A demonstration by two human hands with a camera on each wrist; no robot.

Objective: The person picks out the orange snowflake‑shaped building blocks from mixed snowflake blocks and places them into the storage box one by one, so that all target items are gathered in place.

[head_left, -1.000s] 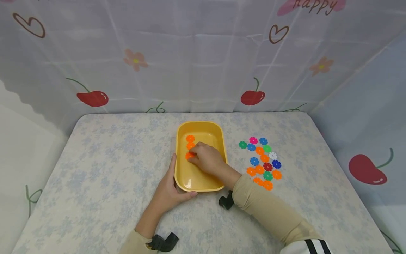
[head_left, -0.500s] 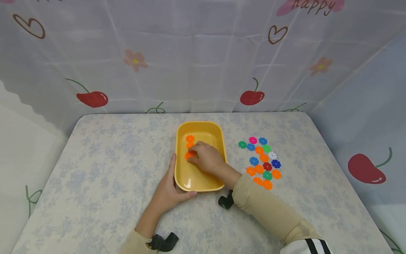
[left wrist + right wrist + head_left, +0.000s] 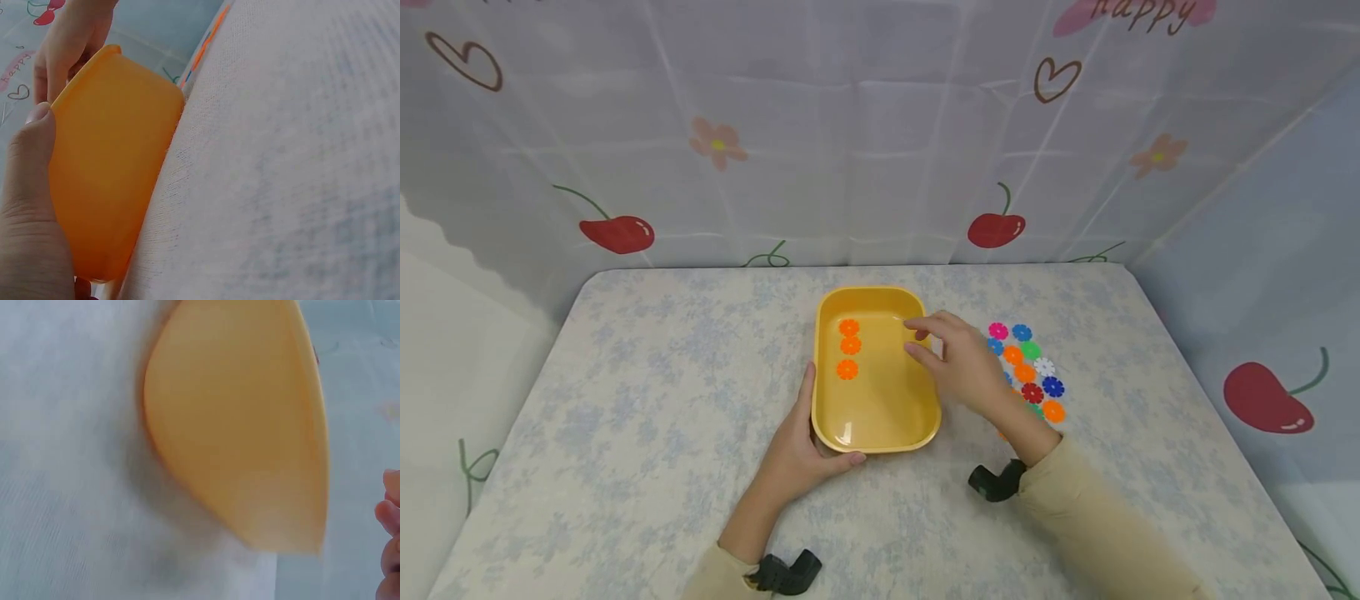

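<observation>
A yellow plastic tray (image 3: 887,412) stands on the table, with three orange notched discs (image 3: 850,345) in a column along its left side. At the tray's near left corner, my left hand (image 3: 797,450) grips it, fingers along the left wall and thumb at the front rim. The left wrist view has the thumb (image 3: 31,194) against the tray wall (image 3: 112,162). Over the tray's right rim is my right hand (image 3: 966,362), thumb and forefinger spread apart with nothing visible between them. The right wrist view catches only its fingertips (image 3: 390,550) beside the blurred tray (image 3: 237,425).
Right of the tray lie several loose notched discs, among them a pink one (image 3: 997,331), a white one (image 3: 1044,367) and a dark red one (image 3: 1032,392). My right hand and forearm cover some. A printed curtain (image 3: 880,167) hangs behind the table (image 3: 662,400).
My right hand has let go of the lowest orange disc in the tray and moved right, to above the right rim, with its fingers parted. The left hand and tray have stayed put.
</observation>
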